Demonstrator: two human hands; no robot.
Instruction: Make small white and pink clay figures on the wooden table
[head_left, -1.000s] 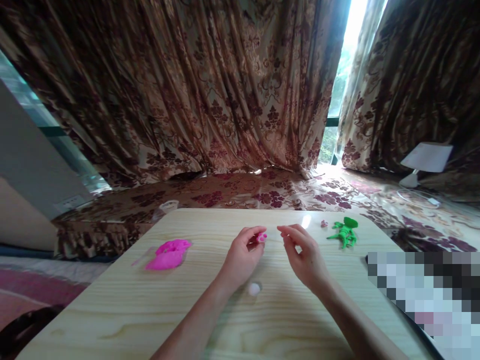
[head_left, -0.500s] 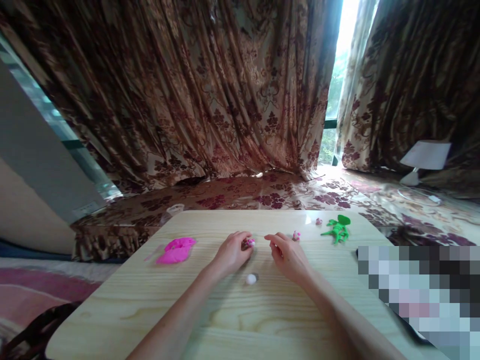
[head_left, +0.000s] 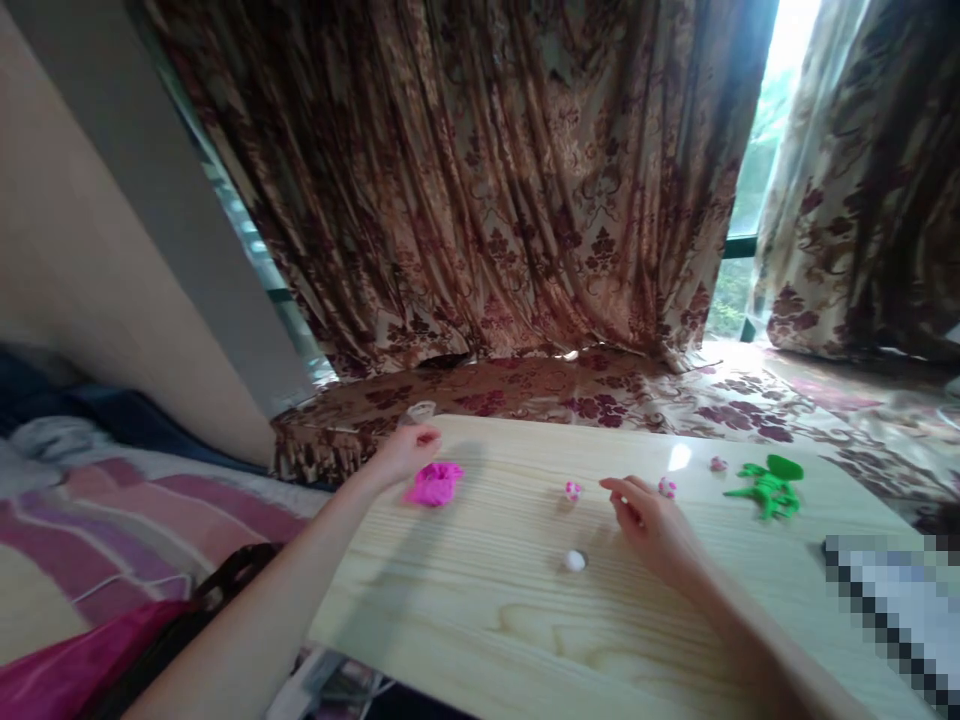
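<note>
left hand (head_left: 412,449) near far-left table corner (head_left: 451,426)

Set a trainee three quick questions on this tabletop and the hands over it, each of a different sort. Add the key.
1. True or false: the small plain white ball lies nearer the person than any of the small pink-and-white spotted balls.
2. Which thing is nearest the person's left hand?
a) the plain white ball
b) the bright pink, soft-looking crumpled lump
c) the bright green figure with thin limbs
3. Fill in the number: on the pale wooden table lie ____ pink-and-white spotted balls.

Key: 1 true; 2 b; 3 three.
</note>
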